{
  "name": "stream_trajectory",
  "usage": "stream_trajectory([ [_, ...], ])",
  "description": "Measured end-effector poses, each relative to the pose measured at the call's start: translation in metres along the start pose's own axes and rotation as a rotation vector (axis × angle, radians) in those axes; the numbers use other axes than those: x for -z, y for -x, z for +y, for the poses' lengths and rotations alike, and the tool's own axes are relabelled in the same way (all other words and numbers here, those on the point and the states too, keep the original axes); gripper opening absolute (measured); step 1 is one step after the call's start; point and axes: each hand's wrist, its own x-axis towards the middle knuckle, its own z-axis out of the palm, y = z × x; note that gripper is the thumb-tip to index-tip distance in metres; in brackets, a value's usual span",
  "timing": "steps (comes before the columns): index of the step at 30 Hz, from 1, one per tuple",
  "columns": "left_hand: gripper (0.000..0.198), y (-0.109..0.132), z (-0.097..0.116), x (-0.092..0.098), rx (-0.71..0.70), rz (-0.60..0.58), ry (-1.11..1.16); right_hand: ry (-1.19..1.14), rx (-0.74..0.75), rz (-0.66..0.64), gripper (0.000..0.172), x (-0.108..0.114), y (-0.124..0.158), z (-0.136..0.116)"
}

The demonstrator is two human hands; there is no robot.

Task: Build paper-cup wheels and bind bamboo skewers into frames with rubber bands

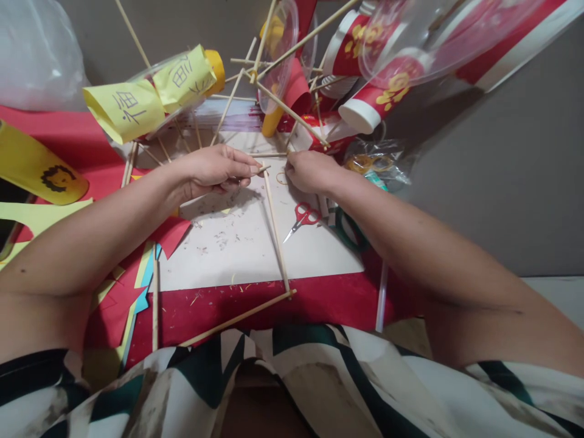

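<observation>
My left hand (223, 169) pinches a thin wooden stick near its end, where it meets another wooden stick (275, 228) that runs down toward my lap. At that stick's near end, a further wooden stick (241, 316) joins at an angle. My right hand (308, 173) is closed just across from the left, with its fingertips hidden. A thin rubber band (281, 178) shows beside those fingertips; whether it is held I cannot tell. Behind both hands rises a framework of sticks (292, 112). Red-handled scissors (301, 218) lie on the white board (219, 261).
A yellow paper roll with writing (150, 94) leans at the back left. Red-and-white paper cups (383, 97) stand at the back right. A bag of rubber bands (376, 163) and green tape (351, 234) lie right. Coloured paper (121, 310) is at left.
</observation>
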Motion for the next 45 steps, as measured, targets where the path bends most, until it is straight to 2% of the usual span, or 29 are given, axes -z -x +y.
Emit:
stream_trajectory([
  [3, 0.009, 0.000, -0.001, 0.000, 0.003, 0.002, 0.000, -0.149, 0.052, 0.097, 0.020, -0.003, 0.003, 0.006],
  [6, 0.011, 0.000, -0.001, 0.001, 0.001, -0.002, -0.002, -0.607, 0.123, 0.160, 0.010, -0.004, 0.012, 0.009],
  [8, 0.011, 0.000, -0.002, 0.001, 0.002, -0.009, -0.005, -0.963, 0.136, 0.090, 0.011, -0.002, 0.021, 0.008],
  [10, 0.013, 0.000, -0.002, 0.001, -0.001, -0.021, -0.012, -1.215, 0.125, 0.004, 0.013, 0.003, 0.030, 0.004],
  [14, 0.021, 0.001, -0.003, 0.003, -0.027, -0.052, -0.031, -1.462, 0.093, -0.071, 0.011, 0.012, 0.045, -0.008],
  [17, 0.026, 0.002, -0.003, 0.006, -0.052, -0.084, -0.029, -1.525, 0.092, -0.140, 0.008, 0.016, 0.051, -0.015],
  [21, 0.027, 0.002, -0.004, 0.007, -0.066, -0.115, -0.008, -1.549, 0.094, -0.197, 0.013, 0.015, 0.053, -0.021],
  [27, 0.018, 0.003, -0.004, 0.005, -0.061, -0.077, 0.016, -1.582, 0.054, -0.063, 0.012, 0.016, 0.057, -0.025],
  [29, 0.017, 0.004, -0.003, 0.003, -0.059, -0.070, 0.015, -1.584, 0.049, -0.056, 0.012, 0.017, 0.059, -0.025],
  [34, 0.014, 0.009, -0.001, -0.001, -0.064, -0.053, -0.015, -1.505, 0.040, -0.210, 0.031, 0.020, 0.070, -0.029],
  [37, 0.009, 0.013, 0.002, -0.003, -0.075, -0.035, -0.044, -1.473, 0.038, -0.267, 0.035, 0.020, 0.076, -0.034],
  [45, 0.011, 0.017, 0.006, -0.006, -0.199, 0.073, -0.129, -1.530, 0.026, -0.123, 0.033, 0.014, 0.082, -0.031],
])
